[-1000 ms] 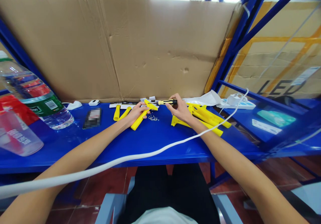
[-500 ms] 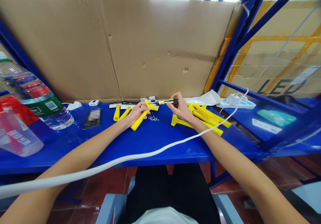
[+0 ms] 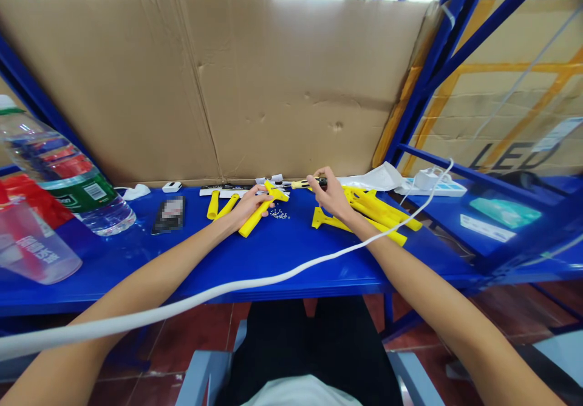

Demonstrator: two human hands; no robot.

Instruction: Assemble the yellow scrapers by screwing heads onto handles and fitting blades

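My left hand [image 3: 249,202] is closed around a yellow plastic handle [image 3: 253,220] with a T-shaped head, tilted over the table. In my right hand [image 3: 331,195] is a screwdriver [image 3: 300,184] with a pale yellow and black grip, pointing left toward the handle's head. Whether its tip touches the head I cannot tell. Just right of the handle lies a small pile of screws [image 3: 279,214]. Several yellow T-headed handles [image 3: 382,212] lie heaped beside my right forearm. Two yellow tubular pieces [image 3: 213,206] rest left of my left hand.
A white cable [image 3: 291,270] crosses in front of both forearms. On the left of the blue table [image 3: 291,254] are a large water bottle [image 3: 98,203], a plastic cup [image 3: 43,254] and a phone [image 3: 168,215]. Cardboard [image 3: 291,84] stands behind; a power strip [image 3: 437,189] lies back right.
My right hand has shifted slightly right with the screwdriver, and its fingers sit differently on the grip. My left hand and the yellow handle stay nearly in place.
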